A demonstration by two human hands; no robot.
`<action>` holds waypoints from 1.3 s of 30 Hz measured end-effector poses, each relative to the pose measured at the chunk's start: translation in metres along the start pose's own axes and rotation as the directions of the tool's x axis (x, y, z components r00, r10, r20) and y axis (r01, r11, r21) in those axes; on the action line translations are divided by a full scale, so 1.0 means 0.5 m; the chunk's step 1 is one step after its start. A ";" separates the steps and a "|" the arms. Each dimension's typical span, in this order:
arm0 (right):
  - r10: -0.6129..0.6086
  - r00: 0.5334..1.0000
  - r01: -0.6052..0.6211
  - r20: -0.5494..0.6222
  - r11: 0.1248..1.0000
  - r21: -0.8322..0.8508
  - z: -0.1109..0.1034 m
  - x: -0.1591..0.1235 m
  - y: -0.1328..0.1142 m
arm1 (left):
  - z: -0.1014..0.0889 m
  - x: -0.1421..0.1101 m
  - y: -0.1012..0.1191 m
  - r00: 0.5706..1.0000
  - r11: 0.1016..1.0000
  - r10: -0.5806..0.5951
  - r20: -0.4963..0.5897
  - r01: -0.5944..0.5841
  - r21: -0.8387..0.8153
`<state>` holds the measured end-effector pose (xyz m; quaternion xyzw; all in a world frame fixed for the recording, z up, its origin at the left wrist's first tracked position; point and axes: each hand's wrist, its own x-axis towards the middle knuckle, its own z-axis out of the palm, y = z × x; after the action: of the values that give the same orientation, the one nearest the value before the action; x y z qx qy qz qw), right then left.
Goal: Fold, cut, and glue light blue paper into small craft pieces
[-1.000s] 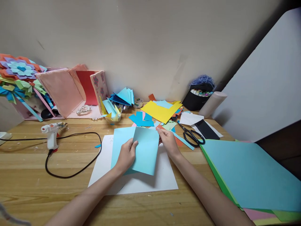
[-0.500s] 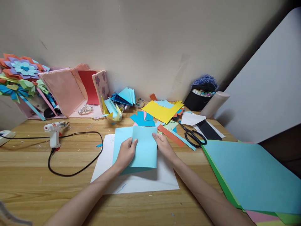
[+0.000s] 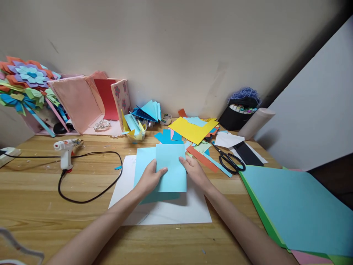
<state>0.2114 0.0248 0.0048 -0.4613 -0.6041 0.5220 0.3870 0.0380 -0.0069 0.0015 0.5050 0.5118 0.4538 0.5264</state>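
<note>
Hands (image 3: pixel 149 177) grip light-blue paper (image 3: pixel 171 157) (white sheet (image 3: pixel 179 215) beneath).

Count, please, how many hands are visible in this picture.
2: the left hand holds the light-blue paper, thumb on top; the right hand holds its right edge. No other hand shows.

We count — hands (image 3: pixel 150 177), two; folded light-blue sheet (image 3: pixel 171 180), one; glue gun (image 3: pixel 66 158), one; scissors (image 3: pixel 221 152), one pair; marker holder (image 3: pixel 232 118), one; pale cylinder (image 3: pixel 256 123), one.

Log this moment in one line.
left hand: grips light-blue paper | right hand: pinches its right edge | white sheet: beneath | scissors: unheld
</note>
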 end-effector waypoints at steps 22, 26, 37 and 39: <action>0.018 0.998 -0.014 0.053 0.997 -0.077 -0.010 0.005 0.001 | -0.012 0.011 0.003 0.993 0.991 -0.096 0.075 0.102 -0.082; 0.121 0.957 -0.116 0.265 0.993 -0.036 -0.020 0.008 0.000 | -0.017 0.023 -0.014 1.000 1.000 -0.008 0.003 0.008 -0.023; 0.170 0.891 -0.193 0.420 0.981 0.012 -0.022 0.004 -0.006 | -0.025 0.035 -0.027 0.999 0.999 0.045 -0.023 -0.045 -0.017; 0.176 0.894 -0.195 0.412 0.981 0.004 -0.020 0.006 -0.001 | -0.025 0.035 -0.024 0.999 0.999 0.031 -0.028 -0.032 -0.028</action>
<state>0.2200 0.0304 0.0066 -0.3882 -0.6129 0.6552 0.2105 0.0263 0.0106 -0.0114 0.4990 0.5047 0.4761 0.5192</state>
